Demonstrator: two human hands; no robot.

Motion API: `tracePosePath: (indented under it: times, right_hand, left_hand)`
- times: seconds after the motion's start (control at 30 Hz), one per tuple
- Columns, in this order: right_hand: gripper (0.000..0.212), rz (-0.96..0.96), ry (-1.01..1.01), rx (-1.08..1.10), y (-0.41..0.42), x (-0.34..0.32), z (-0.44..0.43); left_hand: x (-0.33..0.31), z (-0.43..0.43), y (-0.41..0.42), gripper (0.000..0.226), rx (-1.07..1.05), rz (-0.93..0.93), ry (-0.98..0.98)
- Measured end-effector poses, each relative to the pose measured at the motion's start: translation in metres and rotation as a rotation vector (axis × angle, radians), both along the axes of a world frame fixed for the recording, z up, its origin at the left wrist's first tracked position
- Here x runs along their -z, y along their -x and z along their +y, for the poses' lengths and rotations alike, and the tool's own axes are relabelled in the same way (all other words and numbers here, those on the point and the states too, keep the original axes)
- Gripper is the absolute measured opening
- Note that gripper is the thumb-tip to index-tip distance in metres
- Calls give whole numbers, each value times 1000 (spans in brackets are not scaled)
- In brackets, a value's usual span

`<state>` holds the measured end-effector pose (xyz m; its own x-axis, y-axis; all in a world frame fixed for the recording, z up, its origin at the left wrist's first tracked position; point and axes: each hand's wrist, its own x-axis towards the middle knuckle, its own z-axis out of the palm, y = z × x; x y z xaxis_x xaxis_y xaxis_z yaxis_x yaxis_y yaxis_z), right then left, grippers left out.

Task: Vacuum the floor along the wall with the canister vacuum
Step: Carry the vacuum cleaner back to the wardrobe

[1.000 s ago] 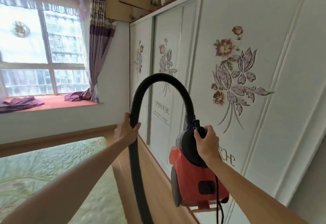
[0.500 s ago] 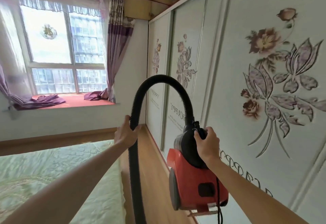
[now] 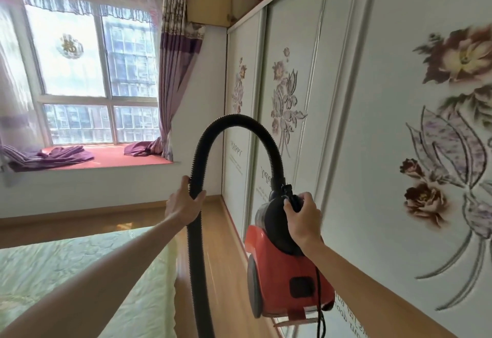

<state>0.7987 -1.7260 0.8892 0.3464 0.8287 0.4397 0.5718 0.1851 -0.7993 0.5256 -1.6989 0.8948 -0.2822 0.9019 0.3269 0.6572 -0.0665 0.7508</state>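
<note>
A red and black canister vacuum [image 3: 282, 276] hangs in the air at lower centre, carried by its black top handle in my right hand [image 3: 302, 216]. Its black ribbed hose [image 3: 234, 121] arches up from the canister and comes down on the left. My left hand [image 3: 183, 204] grips that hose where it descends. The hose's lower end runs out of the bottom of the frame, so the nozzle is hidden. A black power cord [image 3: 319, 311] dangles behind the canister. Below lies a narrow strip of wooden floor [image 3: 213, 231] running along the wall of wardrobe doors [image 3: 372, 151].
White sliding wardrobe doors with flower prints fill the right side. A bed with a pale green quilt [image 3: 80, 271] borders the floor strip on the left. Ahead are a window [image 3: 87, 71], a red sill [image 3: 111, 160] with purple cloth, and a purple curtain [image 3: 175, 71].
The view has swung left and moved forward along the wardrobe, so the window is more central. Both hands keep the same grips on hose and handle.
</note>
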Motion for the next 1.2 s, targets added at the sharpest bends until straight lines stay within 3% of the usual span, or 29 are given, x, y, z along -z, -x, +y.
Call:
tracePosePath:
  times: [0.7,1.2]
  right_hand:
    - [18,22,74,-263,28,43,351]
    - [20,56,125,-298,123,81,593]
  left_hand:
    - [29,294,10,33,-264,23,56]
    - [67,519,111,37,-310,62,153]
